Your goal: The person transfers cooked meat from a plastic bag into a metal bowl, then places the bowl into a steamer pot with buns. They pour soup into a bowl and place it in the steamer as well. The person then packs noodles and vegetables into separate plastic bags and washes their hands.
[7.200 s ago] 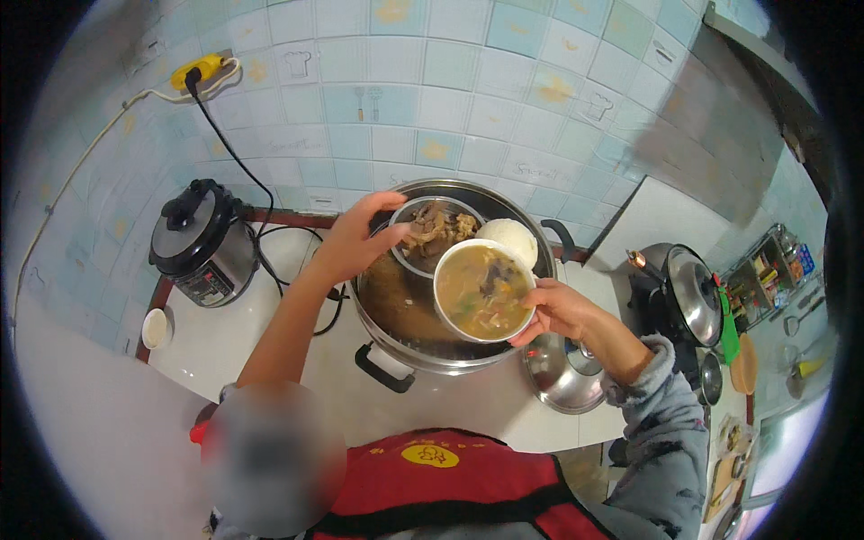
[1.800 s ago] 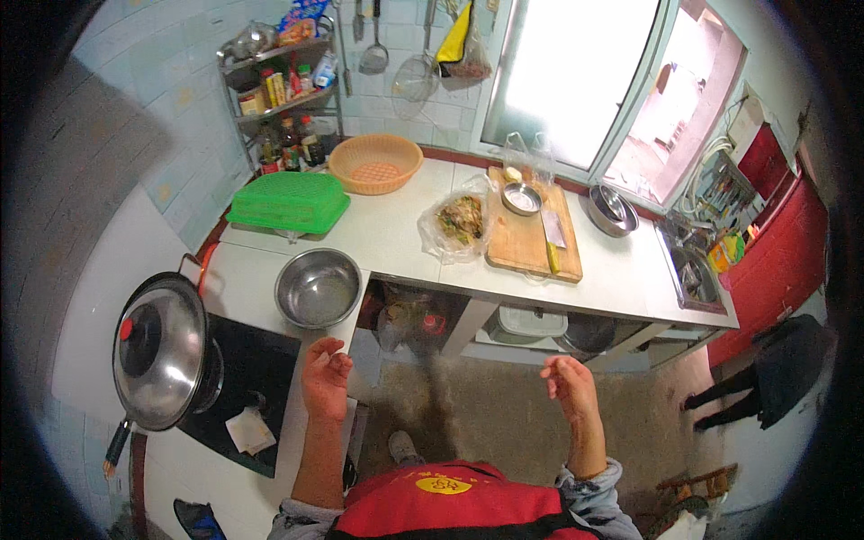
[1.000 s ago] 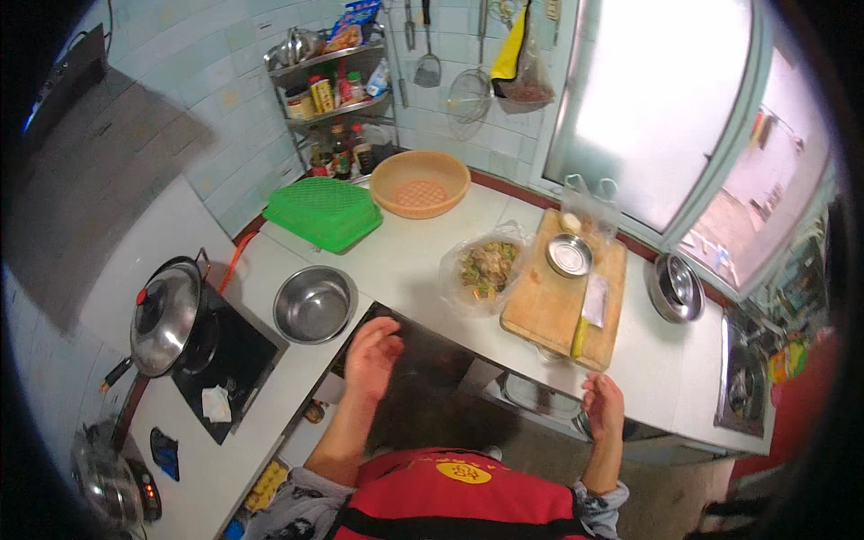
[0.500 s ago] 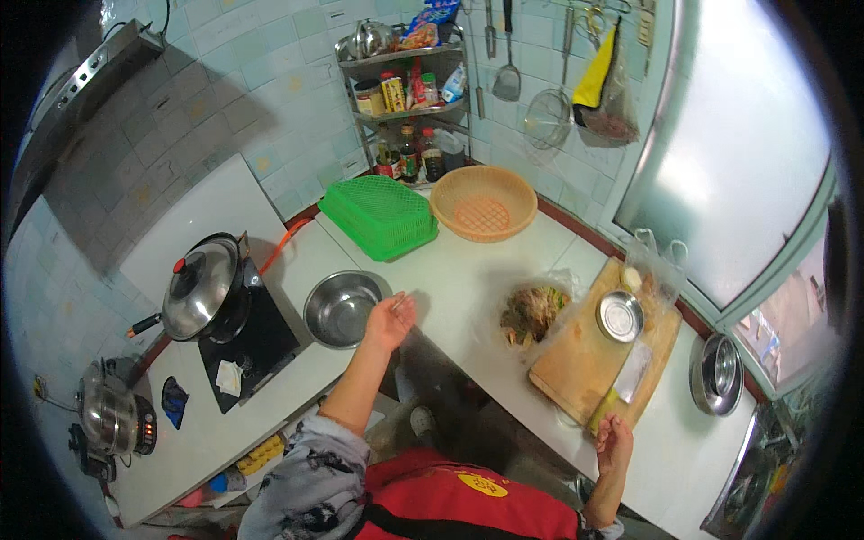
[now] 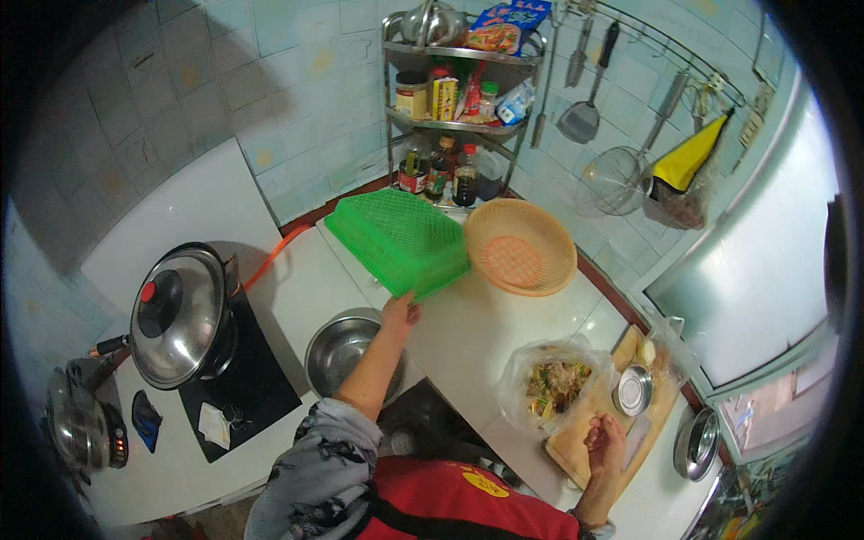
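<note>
My left hand [image 5: 400,312] reaches forward past a steel bowl [image 5: 326,362], its fingers closed at the near corner of a green plastic basket [image 5: 391,236]. The basket lies upside down on the counter. My right hand [image 5: 605,443] is raised over the near part of the wooden cutting board [image 5: 569,443], fingers curled in, with nothing visible in them. Partly behind that hand, a cleaver [image 5: 637,439] lies on the board, and a small steel dish [image 5: 634,391] stands farther up it. Beside the board, a clear plastic bag [image 5: 515,396] holds food scraps [image 5: 556,382].
An orange basket [image 5: 531,238] stands right of the green one, before a rack [image 5: 463,117] of bottles and jars. To the left, a lidded wok [image 5: 180,315] sits on a black cooktop [image 5: 261,396]. Nested steel bowls [image 5: 697,444] stand at the right. Utensils hang on the wall.
My left hand has moved forward from beside the steel bowl to the green basket's corner. My right hand has risen from the board's near edge, fingers still curled. The view has shifted.
</note>
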The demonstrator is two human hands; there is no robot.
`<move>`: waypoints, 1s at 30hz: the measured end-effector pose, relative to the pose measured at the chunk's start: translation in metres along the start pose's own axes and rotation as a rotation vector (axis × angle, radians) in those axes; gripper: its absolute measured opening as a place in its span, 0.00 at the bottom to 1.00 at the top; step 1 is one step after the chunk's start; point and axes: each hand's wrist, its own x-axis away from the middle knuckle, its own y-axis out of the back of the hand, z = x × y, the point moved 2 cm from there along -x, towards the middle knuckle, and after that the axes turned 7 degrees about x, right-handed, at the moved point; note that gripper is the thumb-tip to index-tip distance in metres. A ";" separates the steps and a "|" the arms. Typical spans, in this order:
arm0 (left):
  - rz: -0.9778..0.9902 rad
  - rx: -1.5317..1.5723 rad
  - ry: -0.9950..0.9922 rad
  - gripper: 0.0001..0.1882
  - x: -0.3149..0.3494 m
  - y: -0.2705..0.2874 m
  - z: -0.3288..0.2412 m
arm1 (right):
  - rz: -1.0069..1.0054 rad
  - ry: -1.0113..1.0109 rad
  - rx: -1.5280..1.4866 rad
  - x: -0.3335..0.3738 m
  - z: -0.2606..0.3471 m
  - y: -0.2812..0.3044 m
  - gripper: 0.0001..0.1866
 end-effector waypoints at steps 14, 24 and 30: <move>0.179 0.115 -0.552 0.03 0.071 -0.086 -0.102 | 0.357 -0.055 0.142 -0.073 0.017 -0.089 0.10; 0.380 -1.207 -1.325 0.18 0.162 -0.123 0.001 | 0.580 -0.009 0.238 -0.130 0.024 -0.132 0.19; 0.899 -1.454 -1.525 0.13 0.140 -0.164 0.084 | 0.596 -0.295 0.030 -0.156 -0.013 -0.153 0.36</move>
